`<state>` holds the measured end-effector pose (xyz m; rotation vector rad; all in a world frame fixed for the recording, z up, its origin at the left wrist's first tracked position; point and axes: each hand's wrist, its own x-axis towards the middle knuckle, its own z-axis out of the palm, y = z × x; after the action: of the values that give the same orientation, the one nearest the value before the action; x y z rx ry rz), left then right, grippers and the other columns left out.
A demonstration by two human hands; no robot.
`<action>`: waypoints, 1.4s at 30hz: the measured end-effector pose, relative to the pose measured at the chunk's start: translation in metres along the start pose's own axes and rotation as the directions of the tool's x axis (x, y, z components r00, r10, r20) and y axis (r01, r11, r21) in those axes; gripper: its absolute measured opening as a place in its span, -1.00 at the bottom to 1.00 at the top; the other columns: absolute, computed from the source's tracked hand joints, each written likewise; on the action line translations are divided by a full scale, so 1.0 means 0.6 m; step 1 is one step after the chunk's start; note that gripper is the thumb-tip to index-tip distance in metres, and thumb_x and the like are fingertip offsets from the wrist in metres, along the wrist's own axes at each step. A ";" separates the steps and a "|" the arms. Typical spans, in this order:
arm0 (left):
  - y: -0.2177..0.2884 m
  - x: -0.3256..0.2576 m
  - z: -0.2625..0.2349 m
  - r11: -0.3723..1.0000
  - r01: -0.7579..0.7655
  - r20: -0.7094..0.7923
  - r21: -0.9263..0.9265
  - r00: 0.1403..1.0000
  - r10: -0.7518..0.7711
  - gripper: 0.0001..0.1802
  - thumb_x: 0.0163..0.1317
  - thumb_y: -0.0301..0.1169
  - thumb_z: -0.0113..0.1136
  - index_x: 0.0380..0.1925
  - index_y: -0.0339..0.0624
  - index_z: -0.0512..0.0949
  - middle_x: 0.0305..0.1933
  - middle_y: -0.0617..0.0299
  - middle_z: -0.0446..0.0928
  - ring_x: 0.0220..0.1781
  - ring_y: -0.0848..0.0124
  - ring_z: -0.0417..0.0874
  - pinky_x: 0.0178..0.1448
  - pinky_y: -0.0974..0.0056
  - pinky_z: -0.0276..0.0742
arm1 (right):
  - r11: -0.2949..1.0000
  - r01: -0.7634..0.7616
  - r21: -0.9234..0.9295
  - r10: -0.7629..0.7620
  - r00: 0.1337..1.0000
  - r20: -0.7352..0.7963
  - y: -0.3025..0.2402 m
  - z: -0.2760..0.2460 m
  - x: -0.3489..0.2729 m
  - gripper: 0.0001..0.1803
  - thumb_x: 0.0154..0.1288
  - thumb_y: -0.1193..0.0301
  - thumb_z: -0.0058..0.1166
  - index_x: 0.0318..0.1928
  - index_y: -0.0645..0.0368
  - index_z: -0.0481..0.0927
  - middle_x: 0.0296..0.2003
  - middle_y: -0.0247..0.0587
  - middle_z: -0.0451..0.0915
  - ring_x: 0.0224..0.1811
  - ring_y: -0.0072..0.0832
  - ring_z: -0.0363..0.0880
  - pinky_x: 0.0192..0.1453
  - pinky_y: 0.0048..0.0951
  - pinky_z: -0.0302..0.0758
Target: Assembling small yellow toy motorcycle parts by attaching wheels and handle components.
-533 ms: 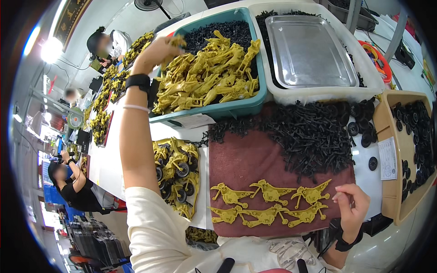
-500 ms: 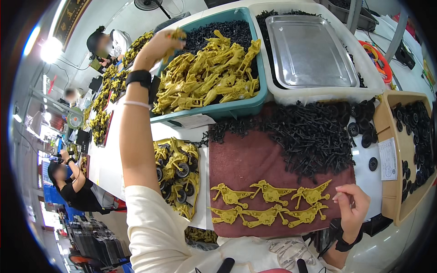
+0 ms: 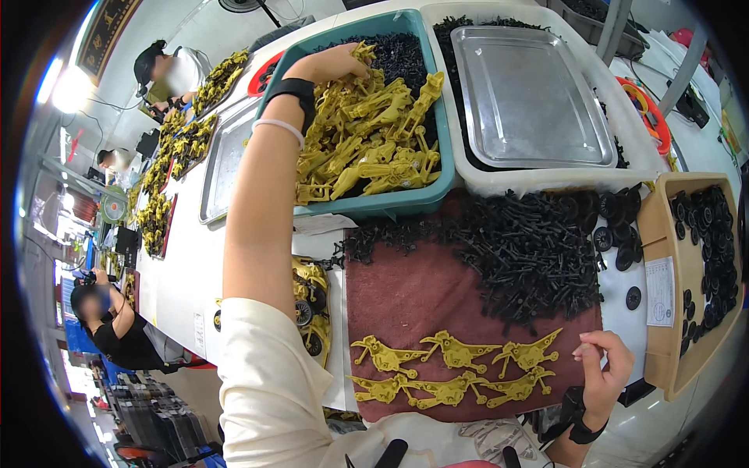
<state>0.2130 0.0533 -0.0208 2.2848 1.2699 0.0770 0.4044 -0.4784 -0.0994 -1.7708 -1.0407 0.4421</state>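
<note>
The room is lit by a bright lamp [image 3: 72, 90] at the upper left, where a dark framed sign [image 3: 106, 39] is mounted on a pale wall [image 3: 168, 23]. A long white table [image 3: 183, 285] is set across the space. Glossy pale floor [image 3: 646, 429] is glimpsed at lower right; a grey metal post [image 3: 686, 64] is seen above.

This was an assembly workshop: a teal plastic bin [image 3: 421, 200] heaped with yellow moulded plastic parts [image 3: 398, 168] stood at upper centre, a tan rectangular tray [image 3: 662, 363] held small black round wheels [image 3: 714, 242] at right, and at left other people [image 3: 117, 339] were stationed along a long white table [image 3: 187, 281] bearing yellow-and-black pieces [image 3: 158, 171].
</note>
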 end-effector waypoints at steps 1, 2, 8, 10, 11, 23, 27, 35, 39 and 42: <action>-0.004 -0.002 -0.006 1.000 0.001 0.003 -0.002 1.000 -0.001 -0.35 0.09 -0.32 0.26 0.23 -0.27 0.42 -0.10 0.15 0.58 -0.32 0.47 0.50 -0.16 0.34 0.45 | 1.000 -0.003 -0.002 0.003 1.000 -0.001 0.001 0.001 0.002 -0.91 0.19 0.63 0.09 -0.29 0.35 0.61 -0.53 -0.17 0.59 -0.52 -0.51 0.58 -0.44 -0.58 0.37; -0.013 -0.011 -0.019 0.997 -0.061 0.090 -0.046 0.994 0.064 -0.36 0.09 -0.34 0.24 0.24 -0.24 0.42 -0.10 0.15 0.59 -0.30 0.47 0.50 -0.10 0.33 0.44 | 1.000 0.000 0.004 0.000 1.000 0.006 0.001 0.003 0.003 -0.91 0.19 0.63 0.09 -0.29 0.35 0.61 -0.53 -0.17 0.59 -0.52 -0.51 0.58 -0.44 -0.58 0.37; -0.019 -0.074 -0.031 0.994 -0.114 0.125 0.000 0.986 0.113 -0.36 0.01 -0.44 0.28 0.20 -0.15 0.47 -0.07 0.14 0.62 -0.12 0.50 0.59 0.06 0.34 0.45 | 0.998 0.053 0.019 -0.054 0.999 0.011 0.000 0.007 0.006 -0.91 0.21 0.63 0.09 -0.27 0.36 0.61 -0.54 -0.17 0.58 -0.51 -0.50 0.58 -0.44 -0.59 0.39; -0.015 -0.096 -0.027 0.986 -0.158 0.181 -0.048 0.970 0.164 -0.31 0.00 -0.42 0.30 0.25 -0.11 0.45 -0.13 0.14 0.64 -0.17 0.46 0.59 0.01 0.32 0.47 | 0.998 0.054 0.022 -0.054 0.998 0.028 0.000 0.007 0.007 -0.91 0.21 0.62 0.09 -0.27 0.37 0.60 -0.53 -0.16 0.58 -0.50 -0.49 0.58 -0.42 -0.59 0.41; -0.007 -0.113 -0.026 0.975 -0.198 0.237 -0.097 0.947 0.216 -0.26 0.00 -0.41 0.31 0.29 -0.08 0.42 -0.19 0.14 0.65 -0.22 0.42 0.60 -0.05 0.30 0.48 | 0.998 0.057 0.026 -0.058 0.998 0.032 -0.001 0.009 0.006 -0.91 0.21 0.62 0.09 -0.27 0.37 0.60 -0.53 -0.16 0.58 -0.50 -0.49 0.58 -0.42 -0.59 0.41; 0.009 -0.202 -0.075 0.965 -0.238 -0.040 -0.108 0.971 0.235 -0.45 0.16 -0.46 0.18 0.22 -0.11 0.47 -0.27 0.27 0.53 -0.35 0.58 0.51 -0.28 0.45 0.44 | 0.997 0.048 0.056 -0.050 0.998 0.028 -0.005 0.011 0.000 -0.92 0.22 0.64 0.07 -0.27 0.39 0.59 -0.50 -0.16 0.57 -0.48 -0.49 0.59 -0.38 -0.58 0.44; -0.029 -0.230 -0.113 0.961 -0.260 -0.142 -0.095 0.959 0.246 -0.47 0.13 -0.34 0.26 0.15 -0.12 0.50 -0.32 0.32 0.51 -0.45 0.58 0.47 -0.38 0.45 0.39 | 0.997 0.042 0.062 -0.044 0.999 0.029 -0.005 0.008 0.002 -0.92 0.21 0.65 0.07 -0.27 0.38 0.59 -0.49 -0.16 0.58 -0.48 -0.50 0.58 -0.39 -0.59 0.43; -0.065 -0.266 -0.042 0.833 0.227 0.137 0.504 0.932 -0.337 0.03 0.01 0.13 0.39 0.36 -0.26 0.27 0.27 -0.19 0.44 0.29 0.01 0.47 0.32 0.11 0.39 | 0.995 0.078 0.069 -0.084 0.993 0.089 -0.001 0.005 0.000 -0.92 0.31 0.58 0.04 -0.24 0.34 0.57 -0.44 -0.23 0.56 -0.47 -0.56 0.55 -0.38 -0.58 0.44; -0.109 -0.258 -0.019 0.779 0.078 0.004 0.622 0.995 -0.103 0.01 -0.04 0.17 0.40 0.31 -0.24 0.34 0.19 -0.12 0.51 0.13 -0.05 0.59 0.19 0.04 0.48 | 0.995 0.072 0.073 -0.076 0.995 0.057 -0.004 0.011 -0.002 -0.91 0.21 0.66 0.05 -0.27 0.38 0.58 -0.49 -0.17 0.57 -0.48 -0.49 0.58 -0.37 -0.57 0.45; -0.112 -0.262 -0.023 0.809 0.025 -0.006 0.587 1.000 -0.027 -0.10 -0.02 0.15 0.39 0.22 -0.22 0.44 0.08 -0.12 0.57 0.10 -0.04 0.60 0.21 0.06 0.47 | 0.994 0.077 0.081 -0.082 0.995 0.057 -0.006 0.011 -0.004 -0.91 0.20 0.67 0.04 -0.27 0.38 0.58 -0.49 -0.17 0.57 -0.48 -0.50 0.58 -0.37 -0.57 0.45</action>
<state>0.0693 -0.0391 -0.0094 2.7738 1.4748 -0.3871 0.3968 -0.4761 -0.0994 -1.6492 -1.1175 0.4828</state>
